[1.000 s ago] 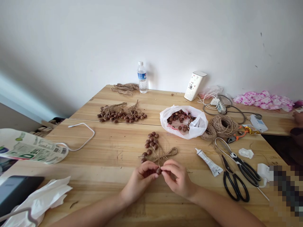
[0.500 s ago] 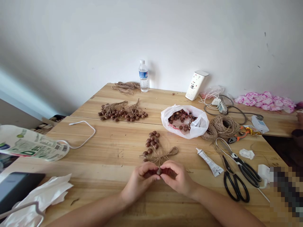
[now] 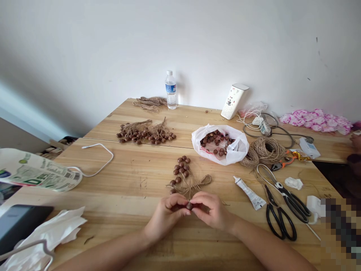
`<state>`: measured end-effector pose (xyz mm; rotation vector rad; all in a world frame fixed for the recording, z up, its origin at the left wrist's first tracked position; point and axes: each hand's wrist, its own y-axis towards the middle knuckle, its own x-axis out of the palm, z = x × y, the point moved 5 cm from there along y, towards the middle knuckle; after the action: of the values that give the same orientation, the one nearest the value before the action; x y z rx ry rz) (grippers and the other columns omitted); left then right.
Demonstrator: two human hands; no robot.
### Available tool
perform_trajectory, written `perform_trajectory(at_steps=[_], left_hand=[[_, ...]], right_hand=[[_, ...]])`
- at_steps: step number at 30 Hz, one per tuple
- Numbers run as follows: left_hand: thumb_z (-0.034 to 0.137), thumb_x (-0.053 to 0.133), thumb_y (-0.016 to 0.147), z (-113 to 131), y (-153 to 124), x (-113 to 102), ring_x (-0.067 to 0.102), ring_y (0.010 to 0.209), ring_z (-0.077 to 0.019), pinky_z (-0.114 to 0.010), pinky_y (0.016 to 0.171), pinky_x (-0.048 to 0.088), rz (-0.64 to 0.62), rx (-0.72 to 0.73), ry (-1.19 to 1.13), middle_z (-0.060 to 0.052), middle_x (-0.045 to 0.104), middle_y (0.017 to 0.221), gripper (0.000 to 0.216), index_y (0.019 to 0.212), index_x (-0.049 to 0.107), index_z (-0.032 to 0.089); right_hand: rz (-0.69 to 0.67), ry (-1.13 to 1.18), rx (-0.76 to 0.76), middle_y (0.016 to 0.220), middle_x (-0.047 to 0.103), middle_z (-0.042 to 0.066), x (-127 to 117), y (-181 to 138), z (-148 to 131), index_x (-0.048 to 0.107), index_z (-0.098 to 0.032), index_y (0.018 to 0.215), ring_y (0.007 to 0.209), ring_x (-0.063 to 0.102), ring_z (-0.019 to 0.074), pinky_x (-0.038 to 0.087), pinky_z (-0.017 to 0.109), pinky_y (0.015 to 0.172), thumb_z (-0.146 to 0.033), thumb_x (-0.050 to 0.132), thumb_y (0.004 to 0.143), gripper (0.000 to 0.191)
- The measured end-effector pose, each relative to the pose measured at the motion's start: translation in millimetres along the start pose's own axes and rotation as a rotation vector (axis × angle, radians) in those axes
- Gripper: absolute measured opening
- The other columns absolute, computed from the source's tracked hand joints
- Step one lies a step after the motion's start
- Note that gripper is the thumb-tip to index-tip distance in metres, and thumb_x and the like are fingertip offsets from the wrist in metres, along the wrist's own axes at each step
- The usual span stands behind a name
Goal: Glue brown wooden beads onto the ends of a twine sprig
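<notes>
Between my fingertips, low over the table's near middle, is a round brown nutshell (image 3: 189, 206) attached to a twine strand. My left hand (image 3: 166, 214) pinches it from the left and my right hand (image 3: 211, 211) from the right, both closed. Just beyond my hands lies a braided twine cord (image 3: 199, 183) with a loop at its right end. Loose strands run from it to several brown nutshells (image 3: 182, 165). Farther back, a white plastic bag (image 3: 197, 145) stands open with more shells inside. Fingers partly cover the held shell.
Finished-looking twine bunches with shells (image 3: 146, 133) lie at the back left, near a water bottle (image 3: 170, 92). To the right are twine balls (image 3: 266, 150), a glue tube (image 3: 249, 192), black scissors (image 3: 280, 216) and other shears (image 3: 293, 201). A white cable (image 3: 111, 150) curves at left.
Both hands stay in place around the shell, with only a very slight shift of the fingers. Nothing else on the table has visibly moved.
</notes>
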<state>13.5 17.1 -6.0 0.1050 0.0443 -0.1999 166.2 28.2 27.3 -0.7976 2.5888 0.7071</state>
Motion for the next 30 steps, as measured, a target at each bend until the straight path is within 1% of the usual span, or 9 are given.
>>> perform_trajectory(at_steps=[5,9,14,21,26,30], left_hand=[[0.028,0.075,0.069,2,-1,0,0.062,0.068,-0.0168,-0.027,0.063,0.051,-0.004,0.015,-0.003,-0.004,0.068,0.073,0.014,0.072,0.068,0.016],[0.026,0.075,0.069,5,-1,0,0.062,0.066,-0.0156,-0.025,0.061,0.051,-0.009,0.045,0.01,-0.004,0.067,0.072,0.013,0.071,0.067,0.017],[0.028,0.075,0.069,7,0,-1,0.062,0.064,-0.0155,-0.025,0.059,0.051,0.003,0.071,0.039,-0.004,0.068,0.07,0.014,0.069,0.068,0.017],[0.031,0.076,0.067,7,1,-1,0.062,0.061,-0.0154,-0.025,0.058,0.051,0.009,0.057,0.045,-0.004,0.068,0.068,0.016,0.066,0.068,0.017],[0.034,0.075,0.068,7,2,-1,0.061,0.059,-0.0147,-0.024,0.056,0.05,0.005,0.068,0.054,-0.003,0.067,0.065,0.018,0.064,0.068,0.017],[0.035,0.074,0.069,13,2,-2,0.059,0.057,-0.014,-0.023,0.053,0.048,0.006,0.133,0.099,-0.003,0.066,0.064,0.019,0.065,0.067,0.018]], right_hand=[[0.006,-0.01,-0.034,0.092,0.066,0.011,0,0,0,0.063,-0.016,0.104,0.082,0.062,0.0168,0.053,0.028,0.072,-0.015,0.057,0.084,0.021],[0.024,-0.017,-0.052,0.092,0.066,0.012,-1,0,-3,0.065,-0.015,0.102,0.082,0.063,0.0169,0.054,0.026,0.07,-0.015,0.057,0.084,0.019],[0.024,-0.039,-0.057,0.09,0.066,0.011,1,0,-4,0.066,-0.015,0.099,0.079,0.063,0.016,0.054,0.026,0.069,-0.016,0.056,0.085,0.017],[0.02,-0.044,-0.046,0.086,0.066,0.01,3,1,-4,0.067,-0.016,0.094,0.077,0.062,0.0157,0.053,0.026,0.068,-0.017,0.054,0.087,0.015],[0.049,-0.003,-0.025,0.085,0.066,0.011,3,1,-1,0.067,-0.016,0.091,0.075,0.063,0.0163,0.053,0.027,0.066,-0.019,0.055,0.086,0.013],[0.078,0.095,0.029,0.083,0.067,0.01,3,1,3,0.067,-0.016,0.089,0.071,0.063,0.0159,0.053,0.026,0.062,-0.024,0.06,0.085,0.012]])
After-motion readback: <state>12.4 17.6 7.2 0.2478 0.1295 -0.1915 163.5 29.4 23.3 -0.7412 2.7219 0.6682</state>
